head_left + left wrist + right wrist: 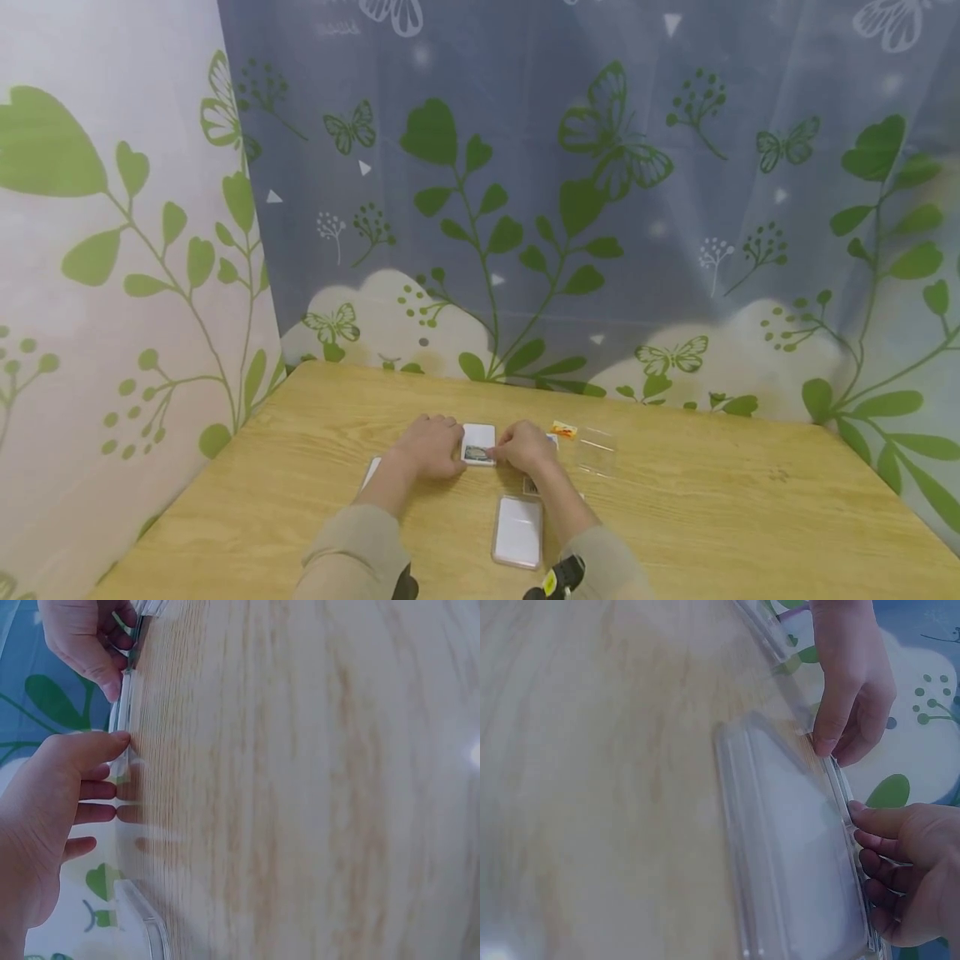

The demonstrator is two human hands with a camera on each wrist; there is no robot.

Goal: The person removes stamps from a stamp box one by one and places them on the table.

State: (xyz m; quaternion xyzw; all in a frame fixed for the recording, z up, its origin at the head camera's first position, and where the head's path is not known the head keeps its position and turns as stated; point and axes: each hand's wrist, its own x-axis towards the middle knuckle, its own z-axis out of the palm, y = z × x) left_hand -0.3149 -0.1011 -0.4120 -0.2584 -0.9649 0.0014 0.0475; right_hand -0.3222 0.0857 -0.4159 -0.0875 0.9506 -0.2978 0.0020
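A small white rectangular case [478,434] lies flat between the two hands. Across its near part is a small picture card [476,453] with a dark, greenish print. My left hand [431,447] rests against the case's left side, thumb at the near corner; in the left wrist view its fingers [96,813] are nearly straight. From the right, my right hand [528,448] pinches the picture card's right end between thumb and fingertips. In the right wrist view the right hand [922,874] has its thumb at the case's edge, its other fingers curled.
Nearer me lies a clear-rimmed white case [517,532]. Another white case [371,472] is partly hidden by the left forearm. A clear empty cover [596,452] and an orange-and-yellow card [564,430] lie right of the hands. A dark-printed card [531,486] sits by the right wrist.
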